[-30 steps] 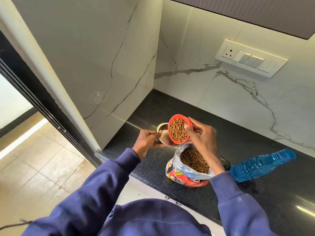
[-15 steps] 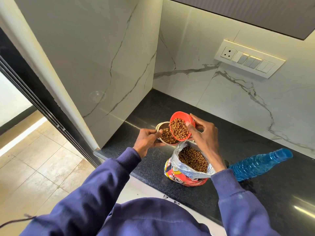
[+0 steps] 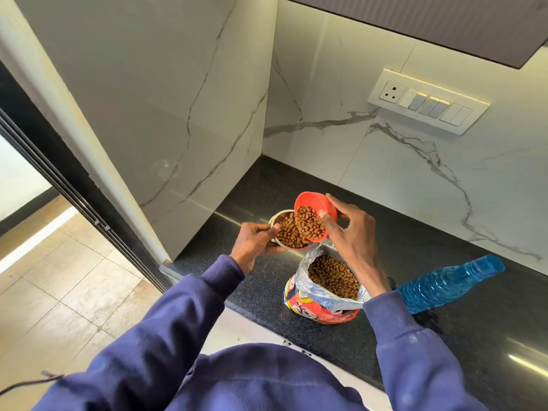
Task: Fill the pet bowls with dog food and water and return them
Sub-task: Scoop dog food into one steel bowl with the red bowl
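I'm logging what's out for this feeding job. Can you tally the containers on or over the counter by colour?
Orange-red: 1, the scoop cup tipped in the right hand
Steel: 1, the pet bowl held by the left hand
Red and silver: 1, the open dog food bag
Blue: 1, the water bottle
Total: 4

Tilted orange cup (image 3: 315, 212) spills brown kibble (image 3: 307, 225) into steel bowl (image 3: 277, 219).

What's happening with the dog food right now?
Left hand grips round steel pet bowl. Right hand tips orange plastic cup, brown kibble spilling in. Nothing blocking.
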{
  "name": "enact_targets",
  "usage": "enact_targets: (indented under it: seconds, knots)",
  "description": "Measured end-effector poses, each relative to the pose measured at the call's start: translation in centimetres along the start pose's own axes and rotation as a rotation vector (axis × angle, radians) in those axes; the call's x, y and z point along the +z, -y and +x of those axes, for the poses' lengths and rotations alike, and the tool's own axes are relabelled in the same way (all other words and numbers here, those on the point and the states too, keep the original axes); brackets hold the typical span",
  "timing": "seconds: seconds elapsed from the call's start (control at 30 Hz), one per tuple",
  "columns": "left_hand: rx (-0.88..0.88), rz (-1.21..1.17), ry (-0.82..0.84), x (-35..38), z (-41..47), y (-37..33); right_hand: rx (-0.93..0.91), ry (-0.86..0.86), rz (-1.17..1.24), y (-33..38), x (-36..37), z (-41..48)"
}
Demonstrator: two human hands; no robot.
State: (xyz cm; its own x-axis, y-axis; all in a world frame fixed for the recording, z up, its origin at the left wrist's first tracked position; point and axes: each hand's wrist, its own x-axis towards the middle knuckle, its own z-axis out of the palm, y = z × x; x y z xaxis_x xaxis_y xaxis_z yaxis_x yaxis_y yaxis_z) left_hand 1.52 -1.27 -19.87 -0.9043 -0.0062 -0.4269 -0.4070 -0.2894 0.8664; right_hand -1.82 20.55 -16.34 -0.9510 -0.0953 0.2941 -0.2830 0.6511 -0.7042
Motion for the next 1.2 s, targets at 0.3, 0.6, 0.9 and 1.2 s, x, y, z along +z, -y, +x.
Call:
enact_targets:
  seconds: [0.3,0.6,0.9,1.2]
  knots:
    - [-0.009,0.007,0.013,-0.1,0.1,-0.1,0.007,-0.017,0.042,-0.1,-0.2,0.2]
    - [-0.021,0.03,0.013,0.1,-0.1,-0.3,-0.056,-0.019,0.011,0.5,0.0,0.0]
    - [-0.026,0.0,0.024,0.5,-0.2,-0.7,-0.086,-0.007,0.006,0.7,-0.3,-0.1]
    - [-0.024,-0.008,0.027,0.4,-0.1,-0.8,-0.101,-0.002,-0.009,1.0,-0.5,0.1]
